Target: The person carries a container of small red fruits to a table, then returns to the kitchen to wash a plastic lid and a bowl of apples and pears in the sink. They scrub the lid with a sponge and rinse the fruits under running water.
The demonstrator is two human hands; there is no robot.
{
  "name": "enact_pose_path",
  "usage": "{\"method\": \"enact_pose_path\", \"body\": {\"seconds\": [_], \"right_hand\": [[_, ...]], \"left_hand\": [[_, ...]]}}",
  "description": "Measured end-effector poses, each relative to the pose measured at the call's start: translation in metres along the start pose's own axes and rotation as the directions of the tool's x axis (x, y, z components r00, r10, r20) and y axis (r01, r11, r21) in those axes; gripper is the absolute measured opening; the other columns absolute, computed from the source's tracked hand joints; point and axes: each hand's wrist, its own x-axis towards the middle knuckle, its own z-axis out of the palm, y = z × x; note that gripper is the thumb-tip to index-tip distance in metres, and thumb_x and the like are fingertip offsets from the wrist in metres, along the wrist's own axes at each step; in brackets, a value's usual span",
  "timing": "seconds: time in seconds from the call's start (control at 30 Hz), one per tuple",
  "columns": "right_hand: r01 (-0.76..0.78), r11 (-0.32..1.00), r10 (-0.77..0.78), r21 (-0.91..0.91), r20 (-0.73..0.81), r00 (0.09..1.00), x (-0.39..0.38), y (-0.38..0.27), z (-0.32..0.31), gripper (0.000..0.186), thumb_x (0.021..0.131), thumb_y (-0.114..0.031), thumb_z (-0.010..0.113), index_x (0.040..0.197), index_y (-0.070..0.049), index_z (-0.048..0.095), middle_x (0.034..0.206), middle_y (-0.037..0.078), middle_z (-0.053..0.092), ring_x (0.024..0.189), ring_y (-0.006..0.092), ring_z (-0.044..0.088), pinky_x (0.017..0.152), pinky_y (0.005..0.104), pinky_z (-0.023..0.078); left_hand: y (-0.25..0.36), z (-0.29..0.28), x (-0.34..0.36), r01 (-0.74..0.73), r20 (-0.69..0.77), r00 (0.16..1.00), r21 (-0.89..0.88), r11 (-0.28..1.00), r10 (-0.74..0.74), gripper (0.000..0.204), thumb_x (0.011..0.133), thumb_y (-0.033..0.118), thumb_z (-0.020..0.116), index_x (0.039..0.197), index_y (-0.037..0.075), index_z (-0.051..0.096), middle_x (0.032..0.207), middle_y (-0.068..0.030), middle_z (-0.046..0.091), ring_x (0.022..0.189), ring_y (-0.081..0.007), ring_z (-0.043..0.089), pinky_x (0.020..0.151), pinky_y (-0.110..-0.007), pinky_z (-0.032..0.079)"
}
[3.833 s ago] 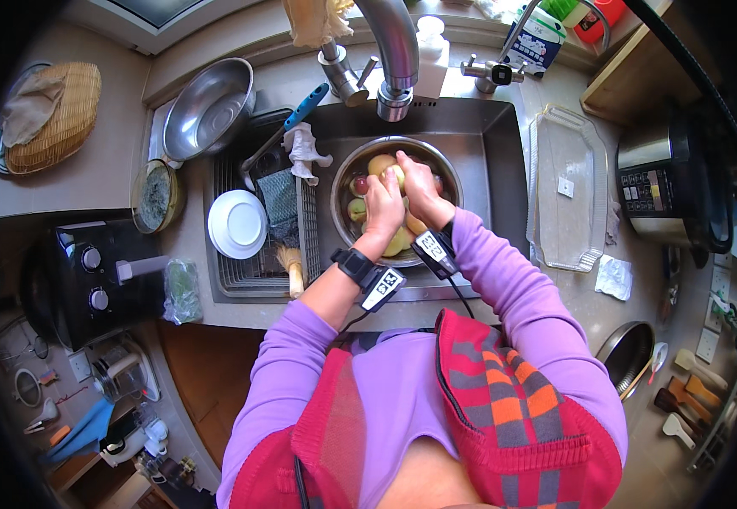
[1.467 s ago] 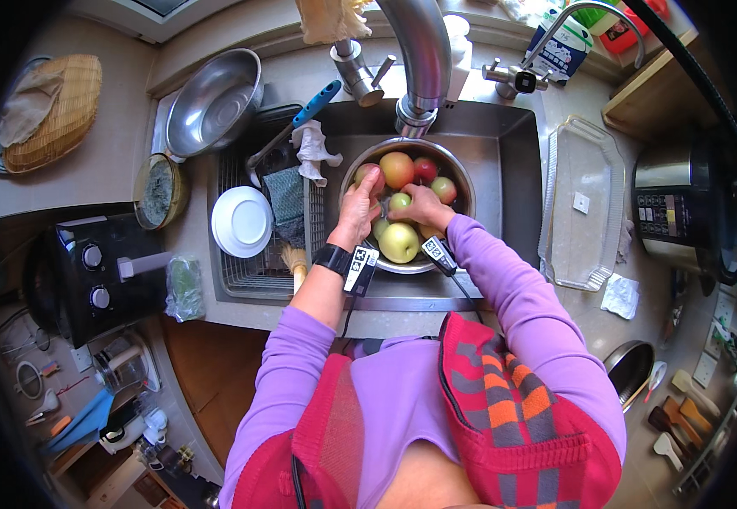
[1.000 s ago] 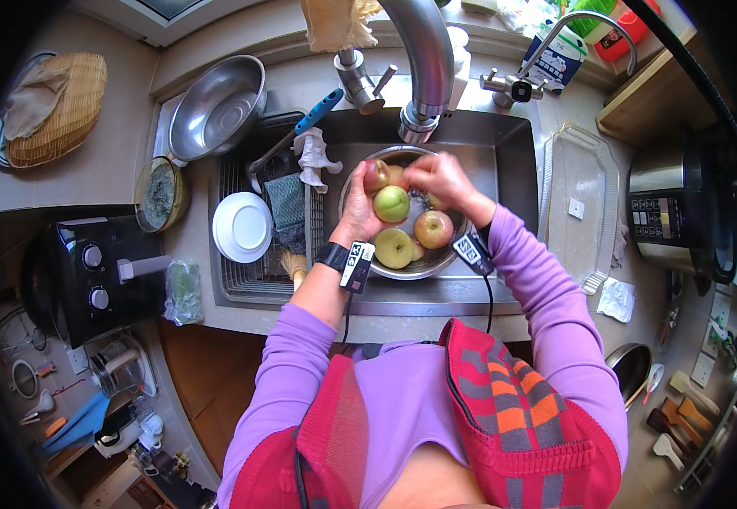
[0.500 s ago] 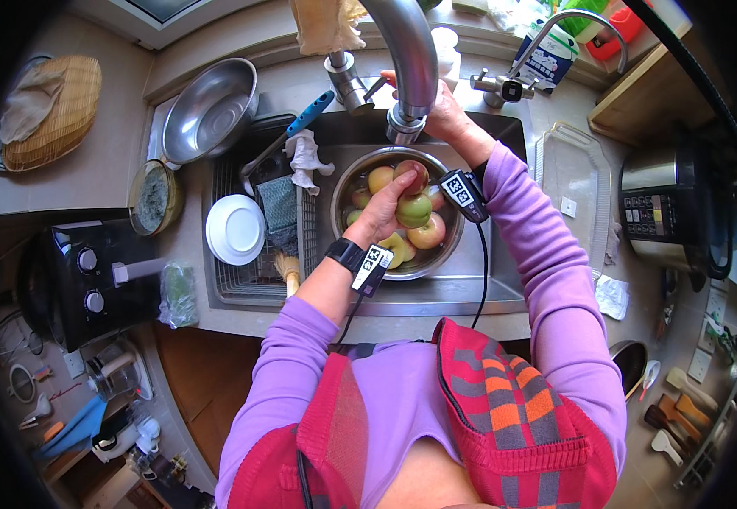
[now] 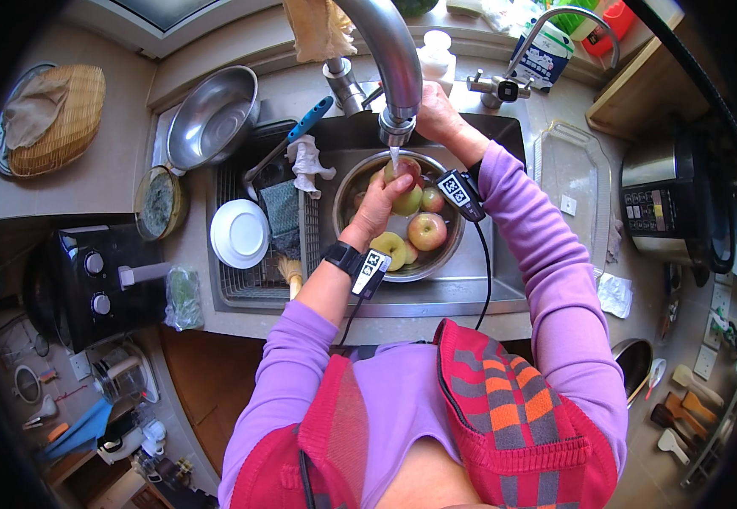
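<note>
My left hand [image 5: 375, 208] grips a red-and-green apple [image 5: 407, 171] under a stream of water from the large tap [image 5: 396, 123]. Beneath it, a steel bowl [image 5: 347, 259] in the sink [image 5: 491, 267] holds several red, yellow and green apples [image 5: 426, 231]. My right hand [image 5: 443, 119] reaches behind the spout near the tap's lever, its fingers curled and partly hidden; what they grip cannot be made out.
A drying rack [image 5: 245, 284] with white dishes [image 5: 240, 229] fills the sink's left side. An empty steel basin [image 5: 212, 114] is back left, a clear tray [image 5: 570, 229] right. A small tap [image 5: 508, 89] stands behind. A black cooker [image 5: 661, 204] and black appliance [image 5: 72, 284] flank the counter.
My right hand has left the bowl and moved up behind the spout. Water now runs from the large tap onto the apple in my left hand.
</note>
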Motion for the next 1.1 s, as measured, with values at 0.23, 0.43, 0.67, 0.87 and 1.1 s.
{"method": "enact_pose_path", "body": {"seconds": [0.23, 0.43, 0.67, 0.87, 1.1], "right_hand": [[0.09, 0.996, -0.091, -0.025, -0.049, 0.995, 0.001, 0.012, 0.004, 0.031, 0.075, -0.01, 0.061, 0.105, -0.002, 0.059, 0.095, 0.017, 0.064, 0.086, 0.0247, 0.063, 0.077, 0.0317, 0.049], [-0.024, 0.978, 0.056, 0.206, -0.148, 0.987, 0.004, 0.021, 0.018, 0.032, 0.078, -0.016, 0.062, 0.107, -0.003, 0.057, 0.083, 0.014, 0.065, 0.077, 0.0228, 0.063, 0.073, 0.0313, 0.049], [-0.106, 0.936, 0.159, 0.335, -0.134, 0.978, 0.009, 0.027, 0.026, 0.02, 0.082, -0.015, 0.06, 0.097, -0.001, 0.059, 0.074, 0.011, 0.065, 0.063, 0.0128, 0.062, 0.059, 0.0261, 0.05], [-0.121, 0.894, 0.208, 0.432, -0.16, 0.965, 0.021, 0.041, 0.039, 0.015, 0.079, -0.013, 0.061, 0.085, 0.001, 0.061, 0.068, 0.009, 0.064, 0.06, 0.0117, 0.061, 0.055, 0.0261, 0.049], [-0.154, 0.852, 0.269, 0.501, -0.166, 0.949, 0.048, 0.045, 0.044, 0.009, 0.079, -0.007, 0.06, 0.078, 0.002, 0.059, 0.068, 0.008, 0.062, 0.056, 0.0117, 0.059, 0.052, 0.0242, 0.049]], "left_hand": [[0.013, 0.0, -0.007, -0.06, -0.046, 0.997, -0.127, 0.99, 0.054, 0.051, 0.073, 0.026, 0.07, 0.115, 0.005, 0.048, 0.103, -0.0047, 0.056, 0.096, -0.0146, 0.053, 0.088, -0.029, 0.041], [0.018, 0.004, 0.0, -0.064, -0.061, 0.996, 0.004, 0.998, 0.064, 0.051, 0.073, 0.025, 0.07, 0.114, 0.005, 0.048, 0.104, -0.005, 0.056, 0.097, -0.0142, 0.052, 0.089, -0.028, 0.04], [0.013, -0.003, -0.009, 0.077, -0.043, 0.996, 0.071, 0.994, -0.074, 0.046, 0.074, 0.026, 0.067, 0.112, 0.005, 0.051, 0.104, -0.0049, 0.056, 0.096, -0.0139, 0.052, 0.088, -0.028, 0.039], [0.019, -0.005, -0.002, 0.003, -0.032, 0.999, -0.042, 0.999, -0.004, 0.047, 0.08, 0.035, 0.06, 0.115, 0.007, 0.046, 0.105, -0.0058, 0.054, 0.097, -0.0176, 0.055, 0.087, -0.033, 0.043], [0.015, -0.011, -0.014, 0.175, 0.034, 0.984, -0.382, 0.908, -0.175, 0.05, 0.081, 0.047, 0.056, 0.114, 0.01, 0.047, 0.102, -0.008, 0.058, 0.093, -0.0185, 0.057, 0.084, -0.035, 0.046]]}}
